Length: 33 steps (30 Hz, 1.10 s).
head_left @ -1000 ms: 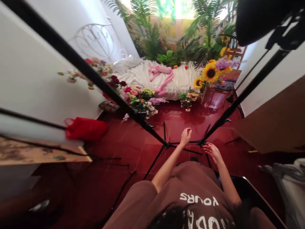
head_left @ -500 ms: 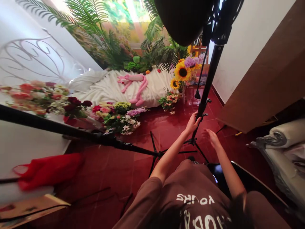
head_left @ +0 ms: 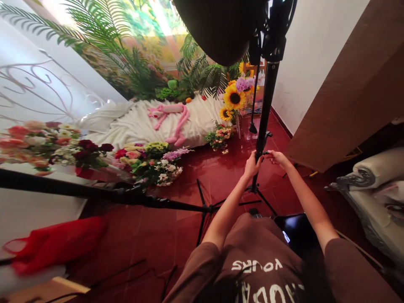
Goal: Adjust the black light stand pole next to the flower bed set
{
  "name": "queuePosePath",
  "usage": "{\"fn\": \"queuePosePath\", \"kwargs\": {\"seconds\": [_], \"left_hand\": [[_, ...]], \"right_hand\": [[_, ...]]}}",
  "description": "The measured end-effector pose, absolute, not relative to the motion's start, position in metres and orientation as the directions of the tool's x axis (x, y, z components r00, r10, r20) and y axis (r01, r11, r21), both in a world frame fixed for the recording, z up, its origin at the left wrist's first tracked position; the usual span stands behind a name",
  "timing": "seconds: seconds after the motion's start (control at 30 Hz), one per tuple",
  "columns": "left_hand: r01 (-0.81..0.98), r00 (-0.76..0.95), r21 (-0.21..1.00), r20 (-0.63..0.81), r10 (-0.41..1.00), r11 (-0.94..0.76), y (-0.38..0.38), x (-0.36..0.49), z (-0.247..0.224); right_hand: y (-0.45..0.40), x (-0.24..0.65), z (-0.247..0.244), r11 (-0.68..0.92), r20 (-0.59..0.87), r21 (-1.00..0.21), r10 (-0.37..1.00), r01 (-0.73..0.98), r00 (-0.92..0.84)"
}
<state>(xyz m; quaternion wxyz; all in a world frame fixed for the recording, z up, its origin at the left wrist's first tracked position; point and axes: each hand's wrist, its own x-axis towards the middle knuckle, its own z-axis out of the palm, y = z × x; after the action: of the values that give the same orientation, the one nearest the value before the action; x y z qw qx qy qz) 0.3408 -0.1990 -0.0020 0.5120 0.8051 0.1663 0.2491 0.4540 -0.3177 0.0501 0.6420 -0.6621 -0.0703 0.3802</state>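
Note:
In front of me a black light stand (head_left: pixel 264 105) rises from the red floor, with a large dark lamp head (head_left: pixel 217 29) at its top. My left hand (head_left: pixel 252 165) is wrapped round the stand's pole, low down. My right hand (head_left: pixel 279 159) pinches a small black clamp knob (head_left: pixel 267 154) on the pole's right side. A power plug (head_left: pixel 253 128) hangs on a cord close to the pole, above my hands. The stand's tripod legs (head_left: pixel 267 202) spread below them.
A second black stand (head_left: pixel 176 201) slants in from the left, its legs close to the first. Beyond lie a pink plush toy (head_left: pixel 173 110) on white cloth, sunflowers (head_left: pixel 235 97) and bouquets (head_left: pixel 158 162). A red bag (head_left: pixel 59 242) is at left, a cream sofa (head_left: pixel 374 176) at right.
My right hand has moved left to the pole and closed on the knob. My left hand has stayed on the pole. The view has shifted slightly.

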Motion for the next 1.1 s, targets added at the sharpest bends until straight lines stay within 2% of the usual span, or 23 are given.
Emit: {"fn": "queuePosePath", "kwargs": {"seconds": [0.17, 0.3, 0.43, 0.53, 0.77, 0.93, 1.1], "left_hand": [[-0.016, 0.814, 0.919, 0.24, 0.529, -0.393, -0.199, 0.343, -0.006], [-0.012, 0.82, 0.917, 0.237, 0.522, -0.398, -0.199, 0.342, -0.006], [-0.006, 0.82, 0.917, 0.233, 0.523, -0.4, -0.198, 0.342, -0.006], [-0.038, 0.82, 0.917, 0.257, 0.512, -0.398, -0.198, 0.343, -0.01], [-0.071, 0.816, 0.924, 0.27, 0.511, -0.375, -0.197, 0.346, -0.015], [-0.079, 0.814, 0.926, 0.274, 0.512, -0.369, -0.197, 0.347, -0.015], [-0.08, 0.808, 0.93, 0.271, 0.523, -0.358, -0.199, 0.347, -0.014]], "right_hand": [[-0.313, 0.46, 0.047, -0.045, -0.324, -0.922, 0.632, -0.384, 0.704], [-0.318, 0.475, 0.049, -0.153, -0.408, -0.892, 0.681, -0.426, 0.608], [-0.323, 0.49, 0.049, -0.275, -0.446, -0.884, 0.739, -0.378, 0.504], [-0.323, 0.493, 0.044, -0.261, -0.374, -0.923, 0.784, -0.284, 0.496], [-0.327, 0.491, 0.031, -0.144, -0.085, -0.988, 0.826, 0.063, 0.557], [-0.328, 0.506, 0.041, -0.142, -0.027, -0.968, 0.877, 0.205, 0.479], [-0.325, 0.506, 0.05, -0.125, 0.136, -0.865, 0.874, 0.486, 0.466]]}}
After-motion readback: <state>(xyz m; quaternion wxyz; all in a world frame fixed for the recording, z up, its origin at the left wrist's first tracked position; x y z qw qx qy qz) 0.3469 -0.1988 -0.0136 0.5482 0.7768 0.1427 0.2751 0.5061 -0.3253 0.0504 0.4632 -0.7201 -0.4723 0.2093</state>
